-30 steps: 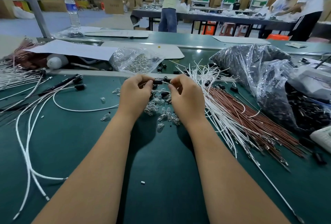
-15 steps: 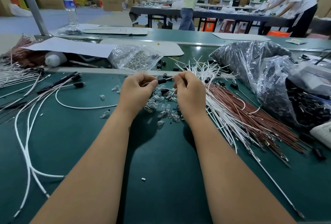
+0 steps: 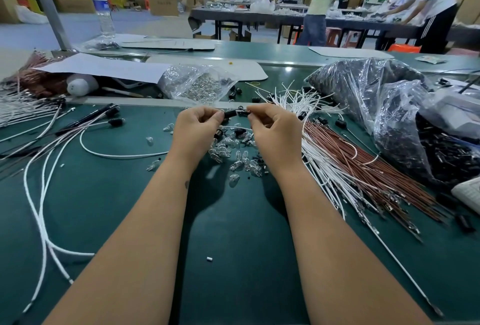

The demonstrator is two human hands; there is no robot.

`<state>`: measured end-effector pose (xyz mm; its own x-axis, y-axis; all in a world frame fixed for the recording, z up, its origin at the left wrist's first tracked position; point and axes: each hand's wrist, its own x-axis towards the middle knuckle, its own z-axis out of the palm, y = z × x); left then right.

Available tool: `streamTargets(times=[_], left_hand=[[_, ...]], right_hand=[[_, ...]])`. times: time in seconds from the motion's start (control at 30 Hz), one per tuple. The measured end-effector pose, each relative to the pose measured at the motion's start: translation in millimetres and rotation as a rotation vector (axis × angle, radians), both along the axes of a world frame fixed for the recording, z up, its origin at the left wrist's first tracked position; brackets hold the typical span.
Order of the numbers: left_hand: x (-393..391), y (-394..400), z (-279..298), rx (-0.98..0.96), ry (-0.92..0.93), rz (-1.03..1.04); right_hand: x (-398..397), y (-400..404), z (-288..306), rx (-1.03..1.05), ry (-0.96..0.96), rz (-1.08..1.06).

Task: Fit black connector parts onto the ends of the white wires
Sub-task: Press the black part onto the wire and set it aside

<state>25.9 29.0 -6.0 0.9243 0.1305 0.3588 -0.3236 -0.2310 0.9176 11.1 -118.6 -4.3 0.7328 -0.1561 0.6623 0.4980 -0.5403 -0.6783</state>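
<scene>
My left hand pinches a small black connector part above the green mat. My right hand pinches the end of a white wire and holds it against that connector. The two hands are almost touching. A heap of loose white wires lies just right of my right hand. Wires with black connectors on their ends lie at the left. Loose black connectors are scattered behind my hands.
Small clear glass bulbs lie below my hands, with more in a clear bag behind. Brown wires lie to the right beside large plastic bags of black parts. People work at a far table.
Both hands stay close together over the bulbs. The connector and wire end have been brought together between the fingertips. The view has shifted slightly.
</scene>
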Motion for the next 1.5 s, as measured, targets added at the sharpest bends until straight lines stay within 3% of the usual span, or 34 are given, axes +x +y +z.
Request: streamTargets(times=[0.23, 0.5, 0.7, 0.97, 1.5], left_hand=[[2.1, 3.8, -1.4, -0.009, 0.050, -0.078], [-2.8, 1.4, 0.8, -0.014, -0.052, -0.101], [-1.6, -4.9, -1.2, 0.094, -0.144, -0.034], [-1.1, -9.7, -3.7, 0.164, -0.135, -0.046], [-6.2, -2.3, 1.7, -0.024, -0.034, -0.162]], right_hand=[[-1.3, -1.5, -2.7, -0.149, -0.057, -0.074], [0.5, 1.3, -0.5, 0.112, 0.073, 0.038], [3.2, -0.9, -5.2, 0.036, 0.026, 0.018], [3.4, -0.8, -7.0, -0.017, 0.028, 0.006], [1.5, -3.6, -7.2, -0.098, 0.084, 0.040]])
